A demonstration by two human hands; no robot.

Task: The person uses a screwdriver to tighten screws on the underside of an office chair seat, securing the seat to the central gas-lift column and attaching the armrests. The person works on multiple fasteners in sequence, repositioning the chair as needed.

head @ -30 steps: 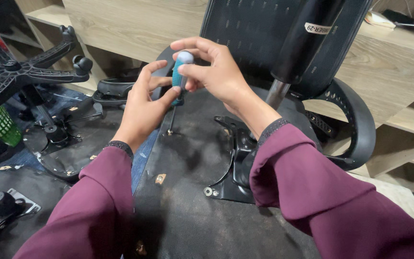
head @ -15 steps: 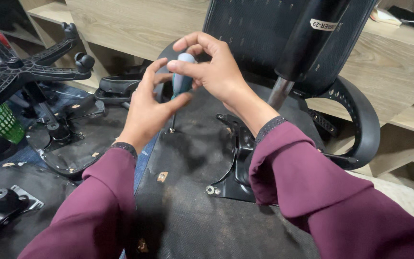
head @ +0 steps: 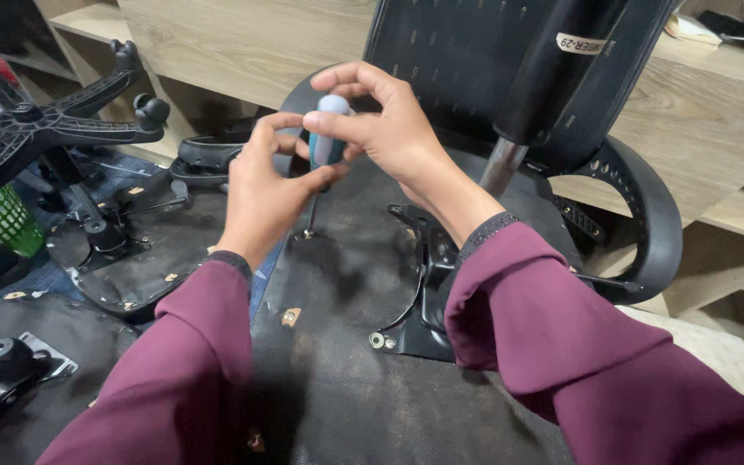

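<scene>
Gripping the screwdriver (head: pixel 327 142) by its teal handle, the right hand (head: pixel 389 129) pinches the top for turning while the left hand (head: pixel 264 194) clasps lower down, keeping it upright; below the fingers, its tip sits on a screw (head: pixel 307 233) in the seat underside (head: pixel 346 344).

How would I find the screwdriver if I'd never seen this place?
Find the big black upturned chair seat in the middle. Both hands meet above its far end: the left hand and right hand hold the screwdriver upright there. It is the only teal-and-grey handle among black parts, its thin shaft pointing down onto the seat.
</scene>
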